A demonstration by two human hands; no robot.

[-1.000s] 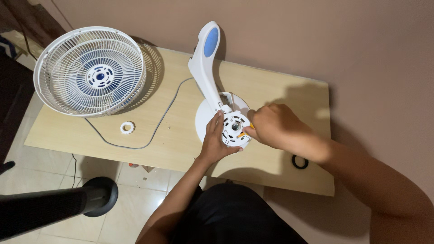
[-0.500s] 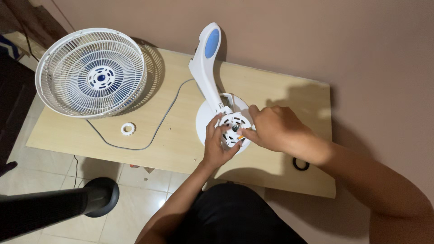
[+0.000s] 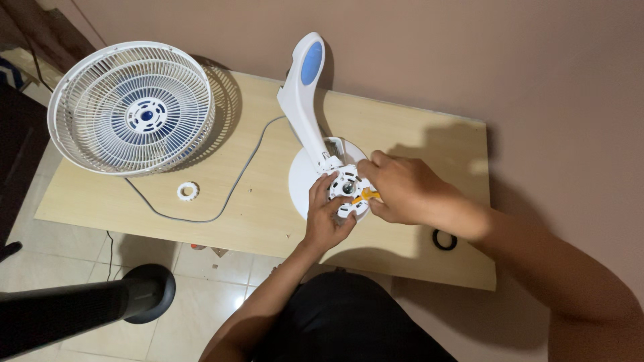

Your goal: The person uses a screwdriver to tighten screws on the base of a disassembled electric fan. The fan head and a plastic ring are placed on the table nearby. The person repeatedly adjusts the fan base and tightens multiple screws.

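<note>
A pale wooden rectangular table (image 3: 255, 221) fills the middle of the view, its long side running left to right against a brown wall (image 3: 469, 53). On its left end lies a round white wire fan guard with blue blades inside (image 3: 134, 107), face up. Next in size, the white plastic fan stand with a blue oval panel (image 3: 303, 100): its long axis runs from the round white base disc (image 3: 303, 188) near the table's middle up and away towards the wall, the blue panel end pointing to the far edge.

At the near end of that stand sits the small round white motor hub (image 3: 347, 191), just in front of the person. The left hand (image 3: 325, 218) cups it from below, fingers curled closed around its rim. The right hand (image 3: 399, 188) comes in from the right, pinched shut on a small orange-handled tool (image 3: 367, 196) whose tip meets the hub; most of the tool is hidden inside the fist, so its kind is hard to tell. The hands also cover much of the hub and base.

A grey power cord (image 3: 235, 181) loops across the table from the guard towards the stand. A small white toothed ring (image 3: 188, 192) lies beside it, well apart from the hands. A small black ring (image 3: 444, 239) lies near the right forearm. A black cylinder (image 3: 80, 312) is cut off at lower left, over the tiled floor (image 3: 194, 295).
</note>
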